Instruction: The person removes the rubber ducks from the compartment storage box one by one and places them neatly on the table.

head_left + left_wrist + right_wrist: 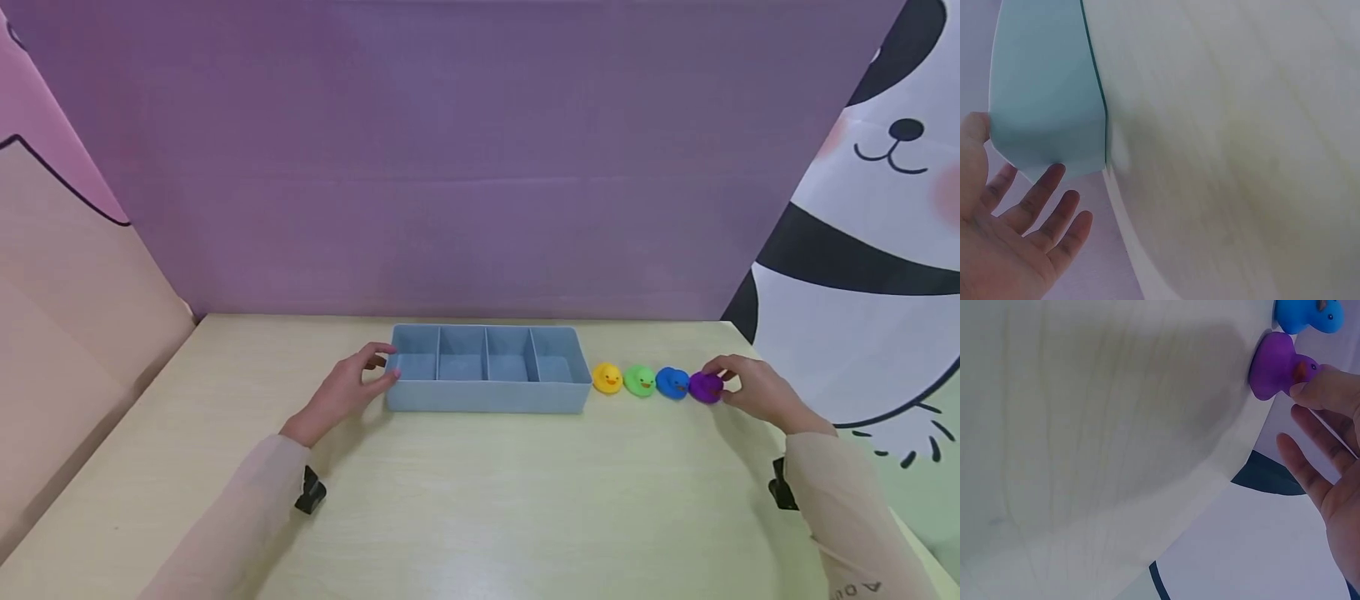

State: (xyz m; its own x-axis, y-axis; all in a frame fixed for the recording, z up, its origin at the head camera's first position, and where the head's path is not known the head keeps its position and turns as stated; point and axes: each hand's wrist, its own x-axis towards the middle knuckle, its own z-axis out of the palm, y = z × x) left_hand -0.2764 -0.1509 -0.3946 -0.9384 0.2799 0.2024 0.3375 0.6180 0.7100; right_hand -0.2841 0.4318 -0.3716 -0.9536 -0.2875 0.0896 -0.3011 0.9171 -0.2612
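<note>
A blue-grey box (483, 397) with several open compartments sits lengthwise on the table. My left hand (347, 383) holds its left end, thumb and index fingertip at the rim and end wall. In the left wrist view the other fingers of the left hand (1022, 231) spread below the box's end (1047, 119). At the right end of a row, my right hand (761, 392) pinches the purple rubber duck (705, 387) by its head. The right wrist view shows the thumb of the right hand (1335, 437) against the head of the purple duck (1270, 365), its base at the tabletop.
Between the box and the purple duck stand a yellow duck (607, 378), a green duck (640, 381) and a blue duck (672, 382), close together. The pale wooden table (510, 500) meets a purple backdrop (465, 167) behind. A panda print (862, 333) hangs at the right.
</note>
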